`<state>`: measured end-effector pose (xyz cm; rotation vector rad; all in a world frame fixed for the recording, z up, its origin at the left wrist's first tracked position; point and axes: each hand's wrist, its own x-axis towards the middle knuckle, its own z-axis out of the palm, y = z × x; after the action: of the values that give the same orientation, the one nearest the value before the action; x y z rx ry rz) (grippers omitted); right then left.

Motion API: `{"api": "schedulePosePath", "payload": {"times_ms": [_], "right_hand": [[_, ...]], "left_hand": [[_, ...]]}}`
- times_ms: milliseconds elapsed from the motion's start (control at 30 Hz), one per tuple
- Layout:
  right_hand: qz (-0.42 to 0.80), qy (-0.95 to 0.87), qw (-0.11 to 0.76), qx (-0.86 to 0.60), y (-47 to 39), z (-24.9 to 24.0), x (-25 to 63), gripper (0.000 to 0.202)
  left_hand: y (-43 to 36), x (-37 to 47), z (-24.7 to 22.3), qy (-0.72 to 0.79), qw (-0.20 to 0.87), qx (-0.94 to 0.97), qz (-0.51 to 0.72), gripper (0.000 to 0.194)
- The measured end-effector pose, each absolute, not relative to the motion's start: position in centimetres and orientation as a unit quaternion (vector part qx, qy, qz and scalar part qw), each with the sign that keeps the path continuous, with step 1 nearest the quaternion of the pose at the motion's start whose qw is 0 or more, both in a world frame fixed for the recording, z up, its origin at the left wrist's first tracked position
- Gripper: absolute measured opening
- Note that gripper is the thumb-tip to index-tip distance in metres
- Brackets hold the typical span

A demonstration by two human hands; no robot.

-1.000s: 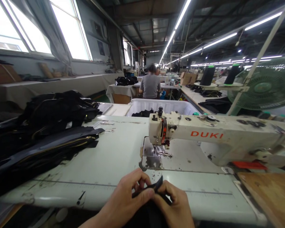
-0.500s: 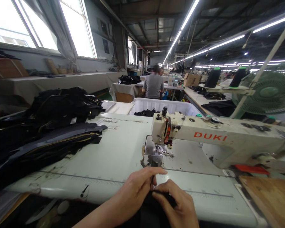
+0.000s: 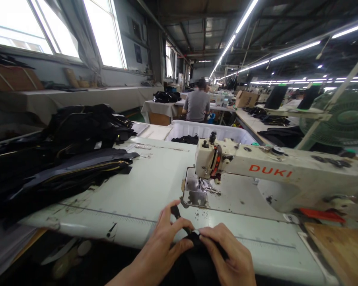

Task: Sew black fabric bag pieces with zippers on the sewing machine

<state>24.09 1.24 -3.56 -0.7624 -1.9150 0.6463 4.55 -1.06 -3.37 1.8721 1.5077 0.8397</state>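
Black fabric [image 3: 193,264] hangs over the table's front edge, below the sewing machine [image 3: 256,167]. My left hand [image 3: 164,242] pinches its upper edge between thumb and a finger, with a narrow dark strip [image 3: 179,217] rising between the fingers. Close beside it on the right, my right hand [image 3: 228,252] grips the same edge with thumb and fingertips. Both hands are in front of the machine's needle area, and nothing lies under the presser foot [image 3: 201,184].
Dark garments with zippers [image 3: 86,159] are heaped on the table's left. Behind the machine stands a white bin [image 3: 223,133] with black pieces. A wooden board [image 3: 340,246] is at the right. A person in grey [image 3: 197,105] sits farther back, and a fan [image 3: 343,119] stands right.
The view has shifted slightly. My left hand's fingers have spread and lifted, and the dark strip now shows between them. My right hand's fingers have moved along the fabric edge.
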Motion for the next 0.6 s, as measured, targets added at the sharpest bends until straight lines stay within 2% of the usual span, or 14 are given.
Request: {"api": "schedulePosePath", "payload": {"times_ms": [100, 167, 233, 333, 367, 433, 600], "right_hand": [[0.252, -0.795, 0.467, -0.295, 1.5, -3.5, 24.5, 0.031], [0.252, -0.796, 0.467, -0.291, 1.5, -3.6, 24.5, 0.029], [0.258, -0.791, 0.475, -0.288, 1.4, -3.9, 24.3, 0.027], [0.260, -0.769, 0.511, -0.284, 1.2, -4.4, 23.8, 0.025], [0.259, -0.764, 0.519, -0.282, 1.2, -4.5, 23.7, 0.024], [0.256, -0.765, 0.521, -0.278, 1.2, -4.3, 23.7, 0.025], [0.204, -0.811, 0.489, -0.248, 1.4, -2.9, 24.3, 0.036]], "left_hand": [[-1.3, 4.9, -3.3, 0.571, 0.041, 0.745, 0.342, 0.023], [-1.3, 4.8, -3.1, 0.536, -0.008, 0.772, 0.342, 0.019], [-1.1, 4.5, -3.0, 0.507, 0.076, 0.788, 0.340, 0.014], [-0.9, 4.4, -3.5, 0.503, 0.294, 0.734, 0.349, 0.014], [-0.9, 4.5, -3.7, 0.507, 0.337, 0.706, 0.361, 0.013], [-1.1, 4.7, -4.3, 0.512, 0.353, 0.675, 0.398, 0.010], [-2.0, 4.5, -3.7, 0.468, 0.244, 0.731, 0.432, 0.009]]}}
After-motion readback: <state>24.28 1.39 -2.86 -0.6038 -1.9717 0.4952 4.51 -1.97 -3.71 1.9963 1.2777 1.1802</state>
